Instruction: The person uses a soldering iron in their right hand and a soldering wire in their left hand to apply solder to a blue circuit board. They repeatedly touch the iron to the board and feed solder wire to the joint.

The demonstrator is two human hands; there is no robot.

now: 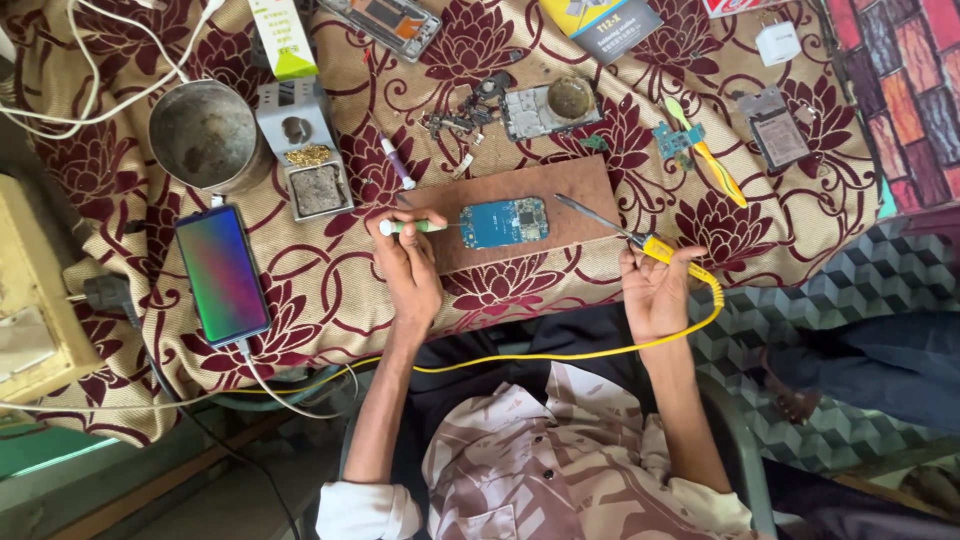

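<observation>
A small blue circuit board (504, 221) lies on a brown wooden slab (575, 190) on the patterned cloth. My left hand (408, 262) grips a thin tool with a green-and-white handle (412, 227); its tip points right and reaches the board's left edge. My right hand (652, 290) holds a yellow soldering iron (655, 247) whose metal tip (590, 213) slants up-left and ends just right of the board. The iron's yellow cord (560, 355) loops down across my lap.
A lit phone (222, 274) lies at the left on a white cable. Behind it stand a metal pot (204, 134) and a grey iron stand with sponge (305, 150). Loose boards and parts (520, 108), a yellow-green brush (705, 150) and a white plug (777, 42) lie beyond the slab.
</observation>
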